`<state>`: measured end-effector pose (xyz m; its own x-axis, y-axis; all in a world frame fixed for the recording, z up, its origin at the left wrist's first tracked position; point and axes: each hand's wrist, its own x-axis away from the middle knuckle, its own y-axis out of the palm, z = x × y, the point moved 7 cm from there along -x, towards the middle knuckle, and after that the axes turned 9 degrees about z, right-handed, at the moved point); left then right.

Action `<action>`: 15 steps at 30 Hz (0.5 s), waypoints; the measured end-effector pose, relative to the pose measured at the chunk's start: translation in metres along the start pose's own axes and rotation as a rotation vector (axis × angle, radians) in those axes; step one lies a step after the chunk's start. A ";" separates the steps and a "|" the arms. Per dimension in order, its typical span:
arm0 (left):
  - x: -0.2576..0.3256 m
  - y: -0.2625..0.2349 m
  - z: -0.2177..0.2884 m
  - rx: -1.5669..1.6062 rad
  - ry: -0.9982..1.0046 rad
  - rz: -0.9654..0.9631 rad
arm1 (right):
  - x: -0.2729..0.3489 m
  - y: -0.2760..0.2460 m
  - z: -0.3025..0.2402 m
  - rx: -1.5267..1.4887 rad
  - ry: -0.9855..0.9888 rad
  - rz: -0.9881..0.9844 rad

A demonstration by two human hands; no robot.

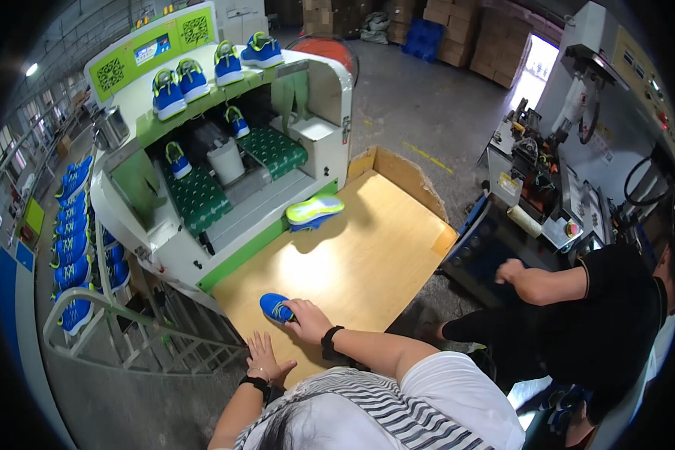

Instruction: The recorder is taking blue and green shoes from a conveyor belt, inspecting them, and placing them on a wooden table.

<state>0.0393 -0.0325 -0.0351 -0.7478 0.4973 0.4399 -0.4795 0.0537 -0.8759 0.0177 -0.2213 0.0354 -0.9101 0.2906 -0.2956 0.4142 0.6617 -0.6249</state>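
A blue sneaker (273, 306) with a yellow-green collar rests on the light wooden tabletop (367, 240). My right hand (307, 321) grips it at the heel end, its fingers curled over the shoe. Just left of it, at the table's near left edge, my left hand (266, 358) has its fingers spread and holds nothing. Farther off, by the machine's front edge, lies a second sneaker (315, 212) on its side, its white and yellow-green sole facing me.
The white and green machine (328, 97) carries several blue sneakers on top; green belts (195, 196) inside hold two more. A rack of sneakers (73, 240) stands left. A cardboard barrier (412, 180) edges the table. On the right, a co-worker (577, 322) stands by another machine (555, 187).
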 end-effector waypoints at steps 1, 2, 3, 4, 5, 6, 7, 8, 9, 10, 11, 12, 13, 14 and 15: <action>0.001 -0.001 0.000 0.018 -0.004 0.027 | -0.001 0.003 0.000 -0.006 -0.006 0.008; 0.004 -0.006 0.003 0.033 0.020 0.062 | -0.002 0.001 -0.001 -0.022 0.005 0.025; 0.007 -0.016 0.014 0.053 0.045 0.080 | -0.003 -0.003 0.003 -0.017 0.027 0.022; 0.007 -0.018 0.015 0.079 0.036 0.066 | -0.006 -0.002 0.004 -0.039 0.061 0.009; 0.005 -0.019 0.015 0.077 0.051 0.083 | -0.006 -0.002 0.005 -0.035 0.063 0.019; 0.004 -0.023 0.017 0.074 0.065 0.080 | -0.006 -0.007 0.005 -0.008 0.029 0.048; -0.001 -0.021 0.017 0.033 0.056 0.076 | -0.007 -0.010 0.002 0.026 -0.017 0.078; 0.000 -0.020 0.019 0.020 0.055 0.073 | -0.007 -0.016 -0.001 0.024 -0.018 0.061; -0.002 -0.020 0.017 0.019 0.043 0.048 | -0.009 -0.015 -0.004 0.022 -0.007 0.054; -0.001 -0.018 0.014 0.018 0.035 0.022 | -0.010 -0.015 -0.007 0.023 0.005 0.050; 0.001 -0.014 0.010 0.030 0.013 0.013 | -0.018 -0.016 -0.013 0.038 0.054 -0.019; 0.001 -0.011 0.007 0.033 0.014 0.007 | -0.030 -0.018 -0.017 0.054 0.100 -0.084; 0.003 -0.008 0.004 0.035 0.016 0.001 | -0.042 -0.018 -0.017 0.118 0.086 -0.104; 0.004 -0.006 0.001 0.040 0.003 -0.008 | -0.058 -0.020 -0.015 0.185 0.114 -0.132; 0.006 -0.003 0.000 0.053 0.002 -0.018 | -0.073 -0.023 -0.011 0.144 0.180 -0.111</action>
<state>0.0370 -0.0296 -0.0297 -0.7383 0.4980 0.4549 -0.5163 0.0168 -0.8563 0.0748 -0.2499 0.0795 -0.9327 0.3482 -0.0942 0.2975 0.5952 -0.7465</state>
